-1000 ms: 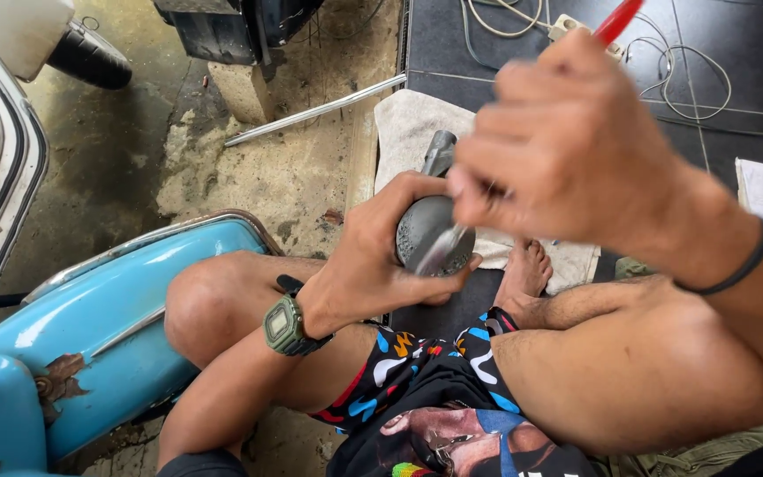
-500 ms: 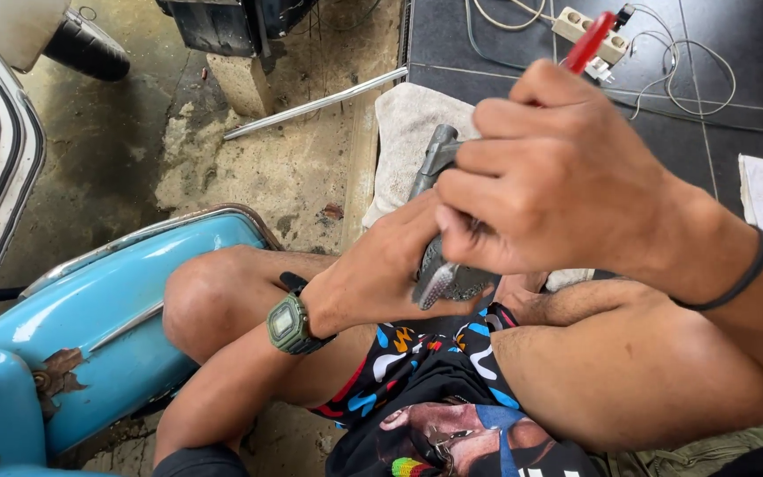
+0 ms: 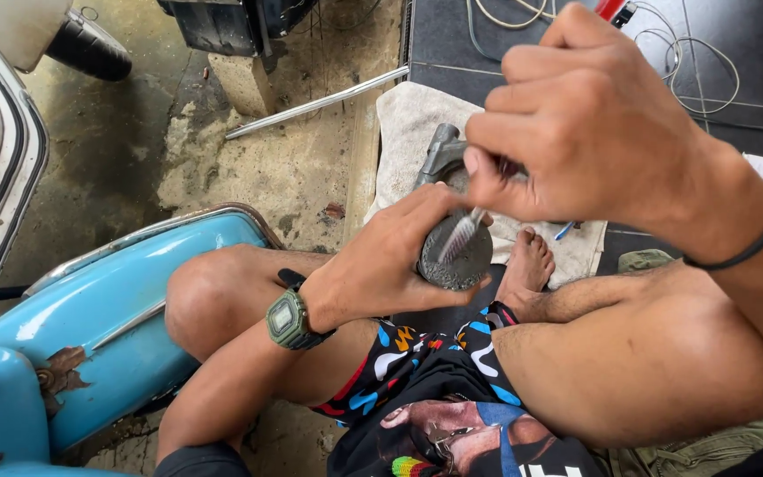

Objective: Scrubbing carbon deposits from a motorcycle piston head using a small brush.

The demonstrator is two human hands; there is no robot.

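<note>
While my left hand [image 3: 381, 265] grips the round metal part [image 3: 457, 252] over my lap, my right hand [image 3: 576, 124] pinches a brush [image 3: 461, 234] against its face.

My left hand [image 3: 381, 265] is cupped, fingers curled, just above my knee; my right hand [image 3: 585, 124] is pinched shut above it

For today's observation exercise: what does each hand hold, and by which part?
The left hand grips a round grey metal part by its side, flat end face up. The right hand pinches a small brush by its handle, bristles on that face.
</note>
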